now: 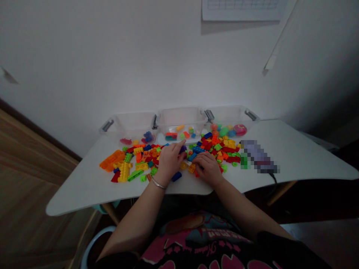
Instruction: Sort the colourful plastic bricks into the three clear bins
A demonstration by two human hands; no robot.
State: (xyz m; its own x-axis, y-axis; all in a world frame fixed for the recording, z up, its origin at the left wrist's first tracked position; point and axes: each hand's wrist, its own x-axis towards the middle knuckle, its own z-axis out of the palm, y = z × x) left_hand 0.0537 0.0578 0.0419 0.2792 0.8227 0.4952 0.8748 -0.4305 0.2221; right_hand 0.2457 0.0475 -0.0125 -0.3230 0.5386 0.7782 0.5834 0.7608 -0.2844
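My left hand, with a thin bracelet on the wrist, rests palm down among the scattered plastic building bricks; its fingers reach toward a dark purple brick. My right hand lies curled over bricks just right of it, the fingertips by a blue brick. What the curled fingers hold is hidden. A small blue brick lies near the table's front edge between my wrists.
Three clear plastic bins stand in a row against the wall, each with a few bricks or toys inside. An orange plate piece lies at the left. A blurred object with a cable sits at the right on the white table.
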